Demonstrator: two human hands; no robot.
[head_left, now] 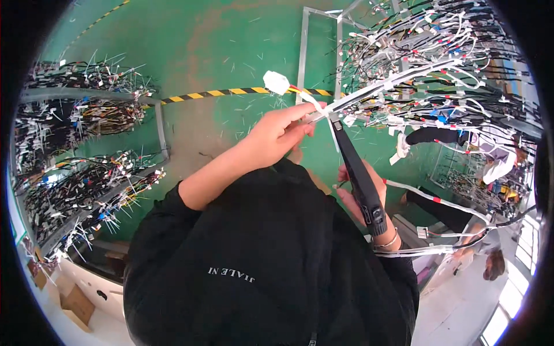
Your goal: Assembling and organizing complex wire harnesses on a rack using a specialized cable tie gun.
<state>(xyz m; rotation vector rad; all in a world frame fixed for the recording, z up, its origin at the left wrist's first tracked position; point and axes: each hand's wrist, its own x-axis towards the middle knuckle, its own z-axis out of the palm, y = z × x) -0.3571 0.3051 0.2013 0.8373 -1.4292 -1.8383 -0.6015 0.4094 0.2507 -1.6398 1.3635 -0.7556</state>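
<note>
My left hand (271,137) pinches a wire harness (318,115) wrapped in white, its fingers closed round it in front of my chest. Past those fingers sticks out a white connector (276,82) on short red and yellow wires. In my right hand (378,181) is a black cable tie gun (356,170), its nose touching the harness just right of my left fingertips. A thin white cable tie (334,138) hangs down beside the nose. The gun's body hides part of my right fingers.
Dense bundles of harnesses (427,52) hang at the right, close to the gun. More wire bundles (86,115) hang on racks at the left. A grey metal frame (303,52) stands ahead. Offcuts litter the green floor (231,34), crossed by striped tape (213,93). Another person (444,213) is at the right.
</note>
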